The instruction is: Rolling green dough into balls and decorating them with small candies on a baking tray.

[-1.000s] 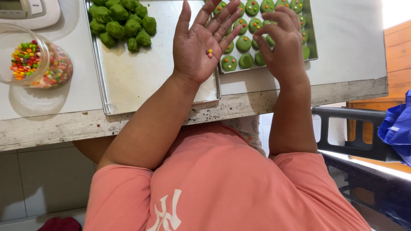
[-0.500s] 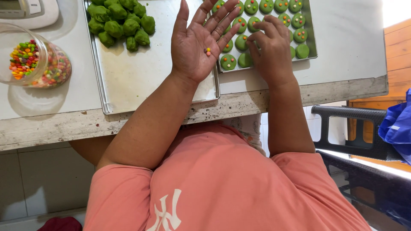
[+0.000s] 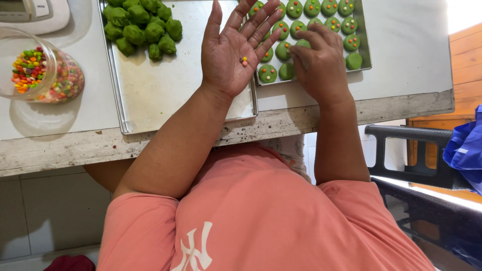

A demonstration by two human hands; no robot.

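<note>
A worn grey worktop stands over pale floor tiles; a black plastic chair and wooden panelling catch bright daylight.

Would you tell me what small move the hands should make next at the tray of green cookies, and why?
Probably the right hand should reach back to the left hand for another of the candies. Its fingertips are down on a cookie in the small tray, while two bare cookies sit in the front row, and the open left palm holds only a few candies.
</note>
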